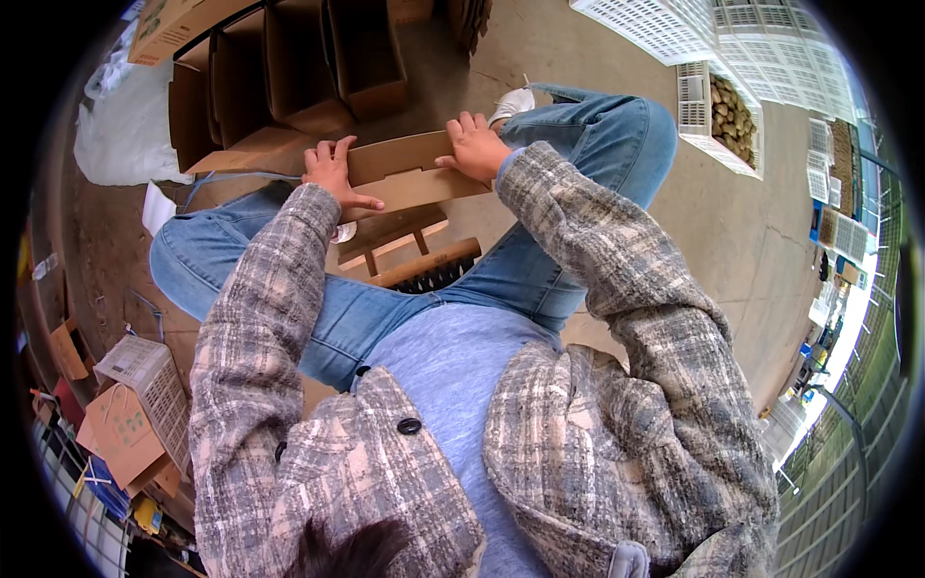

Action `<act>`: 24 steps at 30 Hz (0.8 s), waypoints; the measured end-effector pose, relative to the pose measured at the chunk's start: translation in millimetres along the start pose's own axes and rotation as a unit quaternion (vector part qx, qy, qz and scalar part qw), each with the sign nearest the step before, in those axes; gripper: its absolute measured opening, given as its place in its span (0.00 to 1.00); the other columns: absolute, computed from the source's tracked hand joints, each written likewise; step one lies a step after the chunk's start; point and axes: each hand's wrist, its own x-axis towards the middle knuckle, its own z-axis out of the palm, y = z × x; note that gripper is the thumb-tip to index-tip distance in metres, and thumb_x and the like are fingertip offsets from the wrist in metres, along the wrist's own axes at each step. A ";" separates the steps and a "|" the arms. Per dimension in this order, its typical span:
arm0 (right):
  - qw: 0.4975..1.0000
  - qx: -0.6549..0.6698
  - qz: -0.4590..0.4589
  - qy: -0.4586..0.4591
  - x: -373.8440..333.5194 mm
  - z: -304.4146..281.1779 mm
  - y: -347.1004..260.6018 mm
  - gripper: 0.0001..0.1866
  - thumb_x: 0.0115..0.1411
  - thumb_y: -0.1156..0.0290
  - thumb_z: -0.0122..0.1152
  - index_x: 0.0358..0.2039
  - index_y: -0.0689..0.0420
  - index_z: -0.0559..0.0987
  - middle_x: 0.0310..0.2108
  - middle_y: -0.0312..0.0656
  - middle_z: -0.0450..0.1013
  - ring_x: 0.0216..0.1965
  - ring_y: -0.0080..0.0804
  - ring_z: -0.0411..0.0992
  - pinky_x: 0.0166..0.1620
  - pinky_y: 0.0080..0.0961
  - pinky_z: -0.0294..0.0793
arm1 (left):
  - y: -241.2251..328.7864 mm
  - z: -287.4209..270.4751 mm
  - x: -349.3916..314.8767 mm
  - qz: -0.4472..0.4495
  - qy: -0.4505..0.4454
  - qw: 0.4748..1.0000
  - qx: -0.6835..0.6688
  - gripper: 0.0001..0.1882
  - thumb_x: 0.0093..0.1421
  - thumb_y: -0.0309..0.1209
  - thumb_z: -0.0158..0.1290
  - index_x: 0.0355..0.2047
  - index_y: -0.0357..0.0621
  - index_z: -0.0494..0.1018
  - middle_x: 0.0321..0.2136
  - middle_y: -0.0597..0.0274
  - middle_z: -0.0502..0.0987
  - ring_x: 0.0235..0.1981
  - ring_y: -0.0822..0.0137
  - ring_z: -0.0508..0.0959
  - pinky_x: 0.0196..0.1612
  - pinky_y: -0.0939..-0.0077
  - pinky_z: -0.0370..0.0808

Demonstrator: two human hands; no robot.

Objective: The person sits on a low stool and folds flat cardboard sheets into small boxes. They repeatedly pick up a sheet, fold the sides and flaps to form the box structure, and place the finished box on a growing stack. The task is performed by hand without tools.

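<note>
Head view gives us one cardboard box (414,178) lying crosswise in front of us, between our two bent knees (617,144). Its long axis runs from left to right, the right end set slightly farther from us; one long panel lies on the far side and a second slants toward us. What bears its weight we cannot tell. Our left hand (332,176) is spread wide around the left end, thumb along the near panel, while our right hand (477,150) holds the right end, fingers over the far edge and thumb pointing inward. Nearer to us are one wooden frame (395,231) with two short crossbars and one brown roller (429,263) above something dark and bristly. Beyond the left hand we count four open cartons (306,114) side by side, with one white plastic sheet (125,140) to their left. Off to the right sits one white crate (692,101) of brown produce (732,118), near stacked crates (780,63) that we cannot count surely
</note>
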 end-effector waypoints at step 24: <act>0.775 0.469 0.014 0.423 -72.5 -202.9 42.3 0.29 0.64 0.51 0.63 0.53 0.62 0.73 0.50 0.46 0.72 0.49 0.33 0.73 0.53 0.28 0.70 | -75.4 -151.7 -64.9 0.152 0.104 0.847 -0.498 0.45 0.46 0.32 0.60 0.66 0.38 0.59 0.57 0.51 0.68 0.59 0.58 0.71 0.60 0.64 0.71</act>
